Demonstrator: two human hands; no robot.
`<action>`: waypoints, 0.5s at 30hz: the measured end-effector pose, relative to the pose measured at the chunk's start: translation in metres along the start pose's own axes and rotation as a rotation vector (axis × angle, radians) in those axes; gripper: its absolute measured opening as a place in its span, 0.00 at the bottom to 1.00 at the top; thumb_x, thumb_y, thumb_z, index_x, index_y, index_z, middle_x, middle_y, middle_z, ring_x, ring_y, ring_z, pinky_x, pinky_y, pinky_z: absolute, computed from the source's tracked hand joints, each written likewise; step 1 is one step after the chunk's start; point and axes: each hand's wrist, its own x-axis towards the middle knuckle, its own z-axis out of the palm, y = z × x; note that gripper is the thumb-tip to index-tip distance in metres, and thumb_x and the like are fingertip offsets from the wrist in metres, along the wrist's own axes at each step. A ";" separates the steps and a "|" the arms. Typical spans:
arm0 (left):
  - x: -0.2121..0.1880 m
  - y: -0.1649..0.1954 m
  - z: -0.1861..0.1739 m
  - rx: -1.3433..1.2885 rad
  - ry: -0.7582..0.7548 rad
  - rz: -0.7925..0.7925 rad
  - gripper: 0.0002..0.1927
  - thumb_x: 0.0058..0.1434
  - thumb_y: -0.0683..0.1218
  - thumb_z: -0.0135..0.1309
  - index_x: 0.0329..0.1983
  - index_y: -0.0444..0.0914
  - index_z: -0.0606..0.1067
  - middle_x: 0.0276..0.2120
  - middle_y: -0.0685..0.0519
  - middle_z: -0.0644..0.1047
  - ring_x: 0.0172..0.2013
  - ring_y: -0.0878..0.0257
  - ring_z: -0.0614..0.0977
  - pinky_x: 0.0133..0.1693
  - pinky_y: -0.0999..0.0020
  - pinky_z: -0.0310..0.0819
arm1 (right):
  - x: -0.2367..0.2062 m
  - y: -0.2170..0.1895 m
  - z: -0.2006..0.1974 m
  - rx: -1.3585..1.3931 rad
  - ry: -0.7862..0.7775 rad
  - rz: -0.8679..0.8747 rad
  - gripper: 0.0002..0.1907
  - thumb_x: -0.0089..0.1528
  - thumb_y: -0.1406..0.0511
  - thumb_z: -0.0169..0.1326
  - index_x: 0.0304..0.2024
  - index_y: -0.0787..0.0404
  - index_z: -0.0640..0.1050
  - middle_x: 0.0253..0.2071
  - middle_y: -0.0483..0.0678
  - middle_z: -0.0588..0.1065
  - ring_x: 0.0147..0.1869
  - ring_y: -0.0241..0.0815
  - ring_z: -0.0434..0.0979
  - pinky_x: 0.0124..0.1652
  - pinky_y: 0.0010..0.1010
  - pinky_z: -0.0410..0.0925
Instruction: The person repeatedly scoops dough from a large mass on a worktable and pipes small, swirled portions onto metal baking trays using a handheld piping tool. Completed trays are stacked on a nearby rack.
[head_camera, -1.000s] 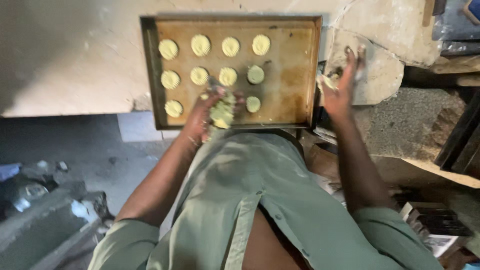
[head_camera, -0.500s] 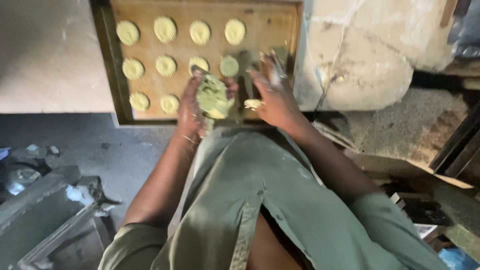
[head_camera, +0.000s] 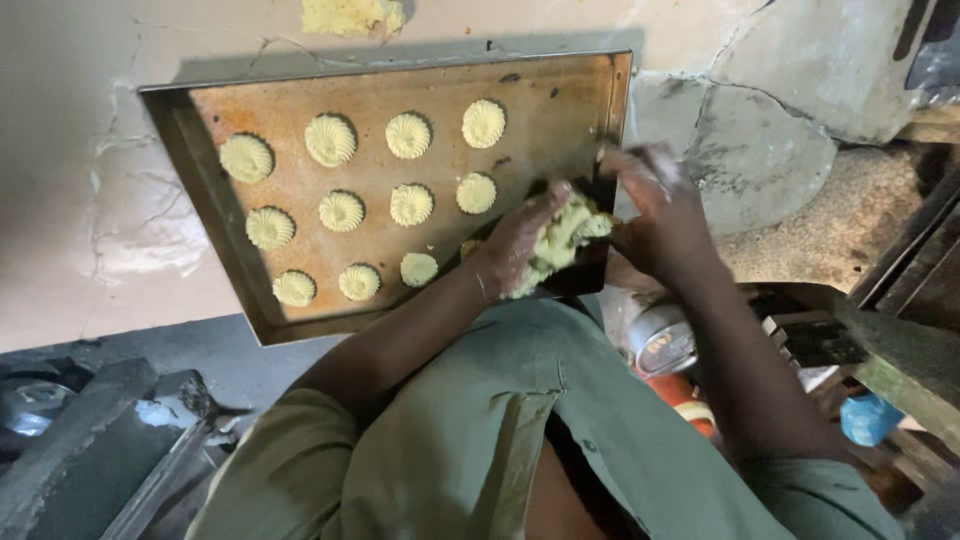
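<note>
Head view, looking down. I see a rusty rectangular metal baking tray (head_camera: 200, 150) on a cracked pale work surface (head_camera: 90, 220), carrying eleven pale yellow ridged dough rosettes (head_camera: 342, 211) in three rows toward its left side: four along the far edge, four in the middle, three along the near edge. By my judgement the tray is about two-thirds filled; the strip along its right edge is bare.

My left hand (head_camera: 520, 245) is clamped around a soft pale yellow lump of dough (head_camera: 560, 235), held over the tray's near right corner. My right hand (head_camera: 665, 215) hovers just beside the lump at the tray's right edge; it is motion-blurred, so I cannot tell whether its fingers grip anything, though they seem to touch the dough.
</note>
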 end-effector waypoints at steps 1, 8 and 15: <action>0.003 -0.011 -0.004 -0.051 -0.092 -0.022 0.30 0.69 0.62 0.51 0.63 0.36 0.69 0.51 0.48 0.78 0.50 0.57 0.81 0.48 0.56 0.80 | 0.007 0.008 0.003 -0.011 -0.112 0.024 0.24 0.53 0.63 0.70 0.50 0.60 0.78 0.49 0.61 0.76 0.53 0.61 0.77 0.49 0.47 0.73; 0.043 -0.043 -0.002 -0.136 0.052 0.083 0.20 0.68 0.53 0.52 0.59 0.43 0.68 0.48 0.54 0.77 0.47 0.61 0.80 0.47 0.59 0.81 | 0.047 0.021 -0.009 -0.176 -0.589 0.081 0.13 0.59 0.58 0.62 0.40 0.59 0.78 0.32 0.57 0.78 0.39 0.61 0.79 0.40 0.50 0.71; 0.082 -0.022 0.029 -0.218 0.236 0.200 0.19 0.75 0.57 0.53 0.54 0.38 0.72 0.41 0.53 0.75 0.37 0.64 0.76 0.34 0.64 0.72 | 0.115 0.027 -0.027 -0.437 -0.730 0.027 0.14 0.55 0.61 0.61 0.42 0.56 0.80 0.33 0.54 0.80 0.36 0.54 0.82 0.44 0.44 0.74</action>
